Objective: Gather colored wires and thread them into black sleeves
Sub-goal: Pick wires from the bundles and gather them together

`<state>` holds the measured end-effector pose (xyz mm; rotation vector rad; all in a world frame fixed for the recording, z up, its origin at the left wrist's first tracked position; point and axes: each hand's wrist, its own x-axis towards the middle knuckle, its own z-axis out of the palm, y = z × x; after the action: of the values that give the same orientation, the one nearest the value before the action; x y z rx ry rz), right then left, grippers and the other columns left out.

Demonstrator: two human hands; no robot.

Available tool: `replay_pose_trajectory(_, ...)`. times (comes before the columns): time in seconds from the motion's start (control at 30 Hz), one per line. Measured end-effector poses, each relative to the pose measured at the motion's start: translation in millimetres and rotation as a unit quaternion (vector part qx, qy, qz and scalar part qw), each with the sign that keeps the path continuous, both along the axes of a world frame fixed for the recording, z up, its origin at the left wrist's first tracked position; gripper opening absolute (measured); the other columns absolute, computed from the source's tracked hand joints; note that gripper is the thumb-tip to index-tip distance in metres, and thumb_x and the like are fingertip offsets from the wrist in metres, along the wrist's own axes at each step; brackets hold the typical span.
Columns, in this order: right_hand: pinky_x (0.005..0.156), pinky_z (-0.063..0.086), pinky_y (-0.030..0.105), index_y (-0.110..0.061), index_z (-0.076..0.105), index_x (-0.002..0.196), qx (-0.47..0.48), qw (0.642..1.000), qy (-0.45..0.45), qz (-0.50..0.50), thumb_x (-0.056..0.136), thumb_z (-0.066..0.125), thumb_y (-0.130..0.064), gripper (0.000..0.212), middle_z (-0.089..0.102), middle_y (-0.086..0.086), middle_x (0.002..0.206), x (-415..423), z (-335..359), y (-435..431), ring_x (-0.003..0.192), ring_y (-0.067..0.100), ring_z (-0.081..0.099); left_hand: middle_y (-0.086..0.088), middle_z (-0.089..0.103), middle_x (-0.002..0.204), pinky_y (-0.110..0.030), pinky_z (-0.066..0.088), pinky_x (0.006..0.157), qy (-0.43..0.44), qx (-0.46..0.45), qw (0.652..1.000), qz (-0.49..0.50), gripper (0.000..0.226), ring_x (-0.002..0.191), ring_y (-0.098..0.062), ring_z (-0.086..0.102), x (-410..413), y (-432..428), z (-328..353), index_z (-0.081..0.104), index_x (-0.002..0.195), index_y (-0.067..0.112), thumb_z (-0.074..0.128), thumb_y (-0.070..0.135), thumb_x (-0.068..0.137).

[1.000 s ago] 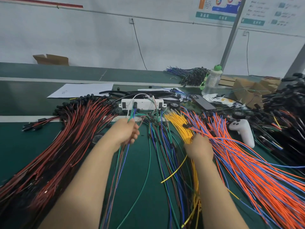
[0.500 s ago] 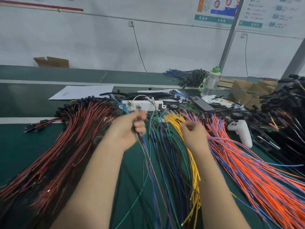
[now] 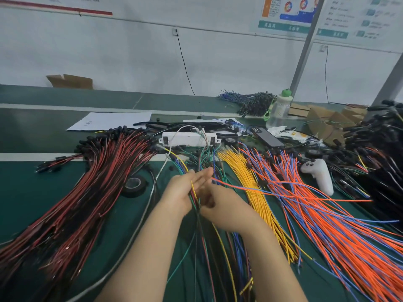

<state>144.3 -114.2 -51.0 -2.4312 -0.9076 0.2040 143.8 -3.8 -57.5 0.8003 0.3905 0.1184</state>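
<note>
Two-handed: cradles wire bunch (image 3: pixel 193 194) on flat left hand (image 3: pixel 182 194), grips it in curled right hand (image 3: pixel 224 208); could shed strands, snagging orange wire (image 3: pixel 226 183).

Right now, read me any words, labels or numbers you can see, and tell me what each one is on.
No text here can be read with confidence.
The wall posters: charts and teal banners with characters, too blurred to read.
The paper sheet: faint marks, too small to read.
The white packet: print blurred.
</note>
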Motion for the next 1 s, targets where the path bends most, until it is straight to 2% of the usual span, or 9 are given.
replay_pose_trajectory(0.1,0.055,0.033,0.02,-0.02,0.056,0.08,0.016,0.999,0.031,-0.027,0.085,0.062,-0.019,0.007,0.055,-0.006,0.073,8.3,-4.6,-1.0,0.075,0.015,0.052,-0.003,0.072,0.068,-0.014,0.049,0.044,0.002,0.023,1.0,-0.007,0.028,0.047,-0.003,0.061,-3.3,7.7,0.0,0.055,0.108,-0.001,0.031,0.013,0.103)
replay_pose_trajectory(0.27,0.08,0.04,0.028,-0.007,0.064,0.1,0.198,0.948,-0.064,-0.24,0.092,0.056,-0.014,0.013,0.066,0.006,0.098,28.4,-4.9,3.5,0.095,0.023,0.059,-0.001,0.053,0.057,-0.011,0.02,0.03,0.003,0.088,0.996,-0.003,0.026,0.03,0.0,0.026,-6.5,20.4,-2.9,0.055,0.091,0.006,0.035,0.017,0.103)
replay_pose_trajectory(0.4,0.075,0.049,0.032,-0.009,0.067,0.091,0.171,0.972,0.061,-0.146,0.095,0.053,-0.021,0.019,0.067,0.006,0.084,29.1,-3.6,16.5,0.076,0.022,0.061,0.004,0.039,0.047,-0.013,0.014,0.029,-0.006,0.145,0.989,0.008,0.036,0.029,-0.001,0.019,-5.2,30.5,0.5,0.052,0.087,0.006,0.031,0.03,0.103)
replay_pose_trajectory(0.47,0.059,0.052,0.028,-0.011,0.063,0.08,0.236,0.949,0.187,-0.092,0.099,0.05,-0.027,0.028,0.064,0.003,0.072,20.1,-1.9,24.4,0.058,0.015,0.057,0.005,0.04,0.041,-0.012,0.017,0.029,-0.01,0.19,0.981,0.02,0.039,0.029,-0.001,0.021,-4.4,34.1,3.1,0.053,0.084,0.006,0.03,0.03,0.104)
replay_pose_trajectory(0.53,0.048,0.049,0.021,-0.011,0.06,0.076,0.287,0.925,0.24,-0.073,0.099,0.05,-0.029,0.031,0.06,0.003,0.067,13.6,-0.6,30.8,0.05,0.011,0.053,0.005,0.047,0.043,-0.013,0.026,0.031,-0.008,0.22,0.975,0.037,0.039,0.031,-0.002,0.03,-4.6,35.4,3.2,0.056,0.081,0.007,0.032,0.027,0.103)
replay_pose_trajectory(0.6,0.048,0.048,0.021,-0.006,0.058,0.075,0.257,0.936,0.234,-0.048,0.096,0.056,-0.025,0.028,0.058,0.008,0.066,9.2,-0.6,36.0,0.051,0.015,0.052,0.003,0.057,0.059,-0.018,0.037,0.041,0.007,0.261,0.963,0.06,0.04,0.043,-0.005,0.042,-4.6,37.1,0.7,0.061,0.081,0.011,0.032,0.028,0.103)
replay_pose_trajectory(0.7,0.059,0.053,0.032,-0.012,0.057,0.066,0.171,0.97,0.171,-0.015,0.092,0.06,-0.018,0.027,0.06,0.011,0.065,5.1,-0.6,43.3,0.054,0.02,0.055,0.002,0.064,0.079,-0.022,0.038,0.055,0.015,0.283,0.956,0.076,0.04,0.063,-0.01,0.043,-5.0,39.4,-2.1,0.063,0.082,0.016,0.032,0.029,0.103)
replay_pose_trajectory(0.87,0.062,0.041,0.032,-0.011,0.061,0.067,0.12,0.99,0.072,-0.01,0.09,0.059,-0.019,0.025,0.062,0.017,0.069,3.8,0.4,48.7,0.063,0.024,0.051,-0.001,0.066,0.082,-0.009,0.044,0.045,-0.007,0.211,0.976,0.058,0.038,0.067,-0.007,0.054,-7.7,36.0,-1.2,0.062,0.094,0.008,0.03,0.027,0.104)
replay_pose_trajectory(1.0,0.064,0.041,0.028,-0.015,0.061,0.078,0.129,0.989,0.057,-0.035,0.092,0.055,-0.019,0.016,0.067,0.008,0.079,5.6,-4.3,51.8,0.069,0.022,0.055,0.007,0.071,0.079,-0.017,0.047,0.056,-0.012,0.183,0.983,0.021,0.038,0.066,-0.005,0.062,-10.0,34.4,-1.0,0.06,0.104,0.01,0.029,0.032,0.103)
